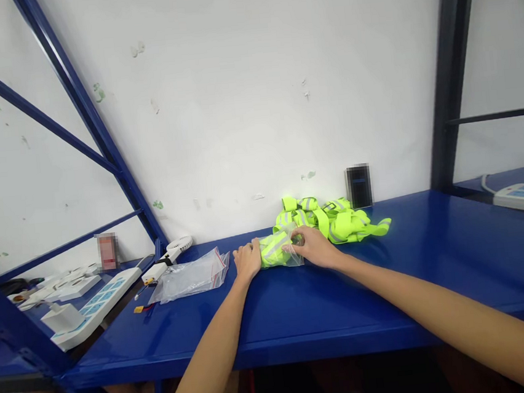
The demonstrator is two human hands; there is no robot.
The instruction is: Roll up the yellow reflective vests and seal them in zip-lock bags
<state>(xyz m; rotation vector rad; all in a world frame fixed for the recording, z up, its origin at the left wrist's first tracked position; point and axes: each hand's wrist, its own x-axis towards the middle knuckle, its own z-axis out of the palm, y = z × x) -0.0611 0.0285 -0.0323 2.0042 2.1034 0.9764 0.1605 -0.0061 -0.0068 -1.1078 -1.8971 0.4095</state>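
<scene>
Steadying one end of a clear bag (283, 257) of fluorescent strap (271, 247) on the counter (346, 306), the left hand (247, 260) clasps it, presumably against slipping, while the right hand (314, 247) pinches the opposite edge; loose straps (341, 223) lie behind, flat bags (189, 279) leftward.

Passage open over tabletop (455, 233) right of neon straps (346, 225), beyond right forearm (420, 295); blocked behind bagged bundle (274, 249) by straps, leftward by plastic bags (189, 277), fan (179, 244), blue post (93, 120)
</scene>
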